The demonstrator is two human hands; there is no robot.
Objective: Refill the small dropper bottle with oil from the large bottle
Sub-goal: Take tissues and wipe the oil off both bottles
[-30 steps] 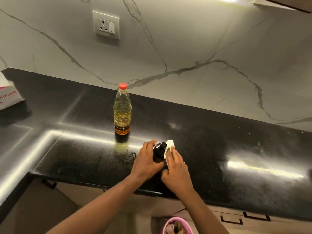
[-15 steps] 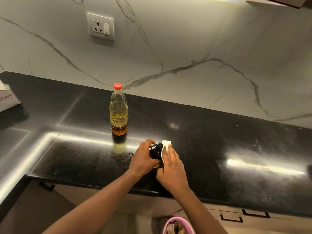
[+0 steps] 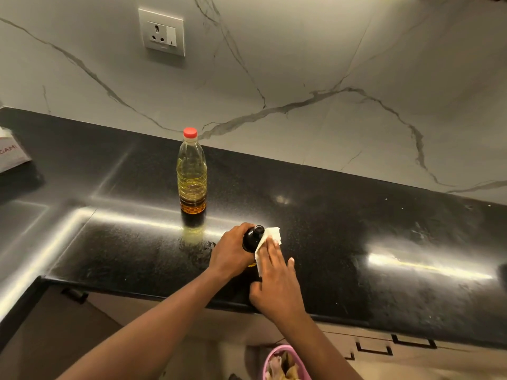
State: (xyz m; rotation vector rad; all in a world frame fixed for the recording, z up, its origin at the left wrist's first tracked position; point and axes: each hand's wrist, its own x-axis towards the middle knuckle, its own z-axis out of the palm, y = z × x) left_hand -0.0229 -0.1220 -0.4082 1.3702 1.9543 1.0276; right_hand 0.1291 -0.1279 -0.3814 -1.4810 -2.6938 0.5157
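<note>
A large clear bottle (image 3: pixel 192 176) of yellow oil with a red cap stands upright on the black counter (image 3: pixel 343 229). In front of it, near the counter's front edge, stands the small dark dropper bottle (image 3: pixel 251 238). My left hand (image 3: pixel 231 252) grips its left side. My right hand (image 3: pixel 275 281) presses a folded white tissue (image 3: pixel 270 237) against the bottle's right side, fingers straight along it. The lower part of the small bottle is hidden behind both hands.
An oily smear (image 3: pixel 197 246) lies on the counter left of my left hand. A white box (image 3: pixel 11 154) sits at the far left. A wall socket (image 3: pixel 162 31) is on the marble backsplash. A pink bin (image 3: pixel 285 363) stands below the counter edge.
My right hand has slid the tissue down along the small bottle's side, uncovering more of its top. The view has shifted slightly; the large bottle has not moved.
</note>
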